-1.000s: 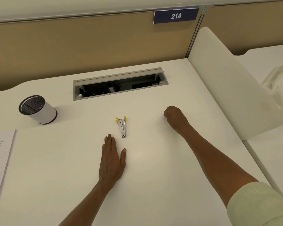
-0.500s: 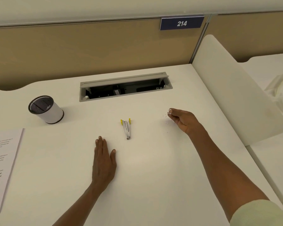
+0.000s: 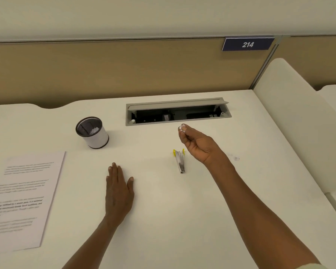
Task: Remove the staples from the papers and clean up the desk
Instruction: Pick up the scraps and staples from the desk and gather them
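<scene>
Where it pinched at the desk (image 3: 182, 220) surface a second ago, the right hand (image 3: 198, 144) now hangs lifted, fingertips pinching small white scraps (image 3: 182, 127), probably bound for the mesh cup (image 3: 92, 133); the left hand (image 3: 118, 191) stays flat, fingers straight, near the staple remover (image 3: 180, 161) and papers (image 3: 21, 199).

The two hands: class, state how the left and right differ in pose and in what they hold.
The left hand lies flat on the desk, fingers straight, holding nothing; the right hand is raised, its fingers curled and pinching small white bits. The left is nearer the paper, the right beside the staple remover. Both are bare.
</scene>
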Tool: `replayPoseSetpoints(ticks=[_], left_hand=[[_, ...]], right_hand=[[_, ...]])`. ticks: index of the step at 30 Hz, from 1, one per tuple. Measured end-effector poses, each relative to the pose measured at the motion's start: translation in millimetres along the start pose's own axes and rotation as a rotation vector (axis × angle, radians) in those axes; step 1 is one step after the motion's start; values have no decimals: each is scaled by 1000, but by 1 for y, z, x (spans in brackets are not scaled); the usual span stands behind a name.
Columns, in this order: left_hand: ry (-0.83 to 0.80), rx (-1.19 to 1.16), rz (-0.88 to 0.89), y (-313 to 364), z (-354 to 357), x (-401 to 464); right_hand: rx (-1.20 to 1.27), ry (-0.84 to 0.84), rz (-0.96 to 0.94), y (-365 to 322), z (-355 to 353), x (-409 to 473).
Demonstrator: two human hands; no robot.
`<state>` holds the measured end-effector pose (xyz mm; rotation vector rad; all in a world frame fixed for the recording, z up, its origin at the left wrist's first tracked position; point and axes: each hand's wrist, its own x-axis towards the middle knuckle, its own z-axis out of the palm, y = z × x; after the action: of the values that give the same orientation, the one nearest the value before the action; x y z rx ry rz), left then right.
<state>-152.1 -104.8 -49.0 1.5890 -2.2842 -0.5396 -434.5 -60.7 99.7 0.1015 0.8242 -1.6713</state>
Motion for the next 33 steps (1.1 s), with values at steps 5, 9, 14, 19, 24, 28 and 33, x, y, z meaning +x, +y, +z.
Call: replayPoseSetpoints(ticks=[5,9,14,19,24,28,33], left_hand=[[-30,3,9,-13,-4,0],[-23,23,23,-14,-4,-2],[14,28,31,-14,-5,-2],[22,22,27,-14,-4,-2],[43,18,32,-14,-3,-1],[42,13,32,-14,-2,-1],[43,7,25,-14,-2,-1]], right_hand=[[-57,-37,79,55,66,21],[-140,-43,133,95,110,43],[-285,-73,122,134,154,80],[-640,-107,-9,161,188,119],[-1331,-75,-282,179,205,152],[-1866,-219,-428,182,217,159],[-2126,-254,-478,185,223,157]])
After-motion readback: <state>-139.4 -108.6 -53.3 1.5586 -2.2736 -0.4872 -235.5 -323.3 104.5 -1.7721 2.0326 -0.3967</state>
